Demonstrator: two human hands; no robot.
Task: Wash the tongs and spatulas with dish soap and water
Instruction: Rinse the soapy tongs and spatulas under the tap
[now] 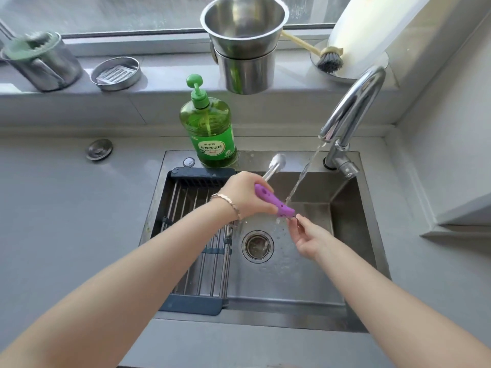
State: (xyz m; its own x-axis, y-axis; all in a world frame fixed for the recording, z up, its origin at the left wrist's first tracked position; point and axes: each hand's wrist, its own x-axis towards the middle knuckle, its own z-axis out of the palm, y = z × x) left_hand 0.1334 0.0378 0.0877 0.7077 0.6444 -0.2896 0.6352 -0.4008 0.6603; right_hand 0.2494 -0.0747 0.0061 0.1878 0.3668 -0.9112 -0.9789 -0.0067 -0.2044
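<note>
My left hand (247,193) grips a pair of tongs (273,199) over the steel sink (350,235). The tongs have a metal handle pointing up toward the back and purple silicone tips pointing down to the right. Water runs from the chrome faucet (353,107) onto the purple tips. My right hand (309,239) is just below the tips, fingers apart, fingertips touching or nearly touching the purple end. A green dish soap bottle (210,126) with a pump stands on the sink's back rim.
A roll-up drying rack (196,235) covers the sink's left half. The drain (257,246) sits mid-basin. On the window sill stand stacked steel pots (244,46), a small steel dish with a grater (116,73), a steel cup (42,62) and a dish brush (328,58).
</note>
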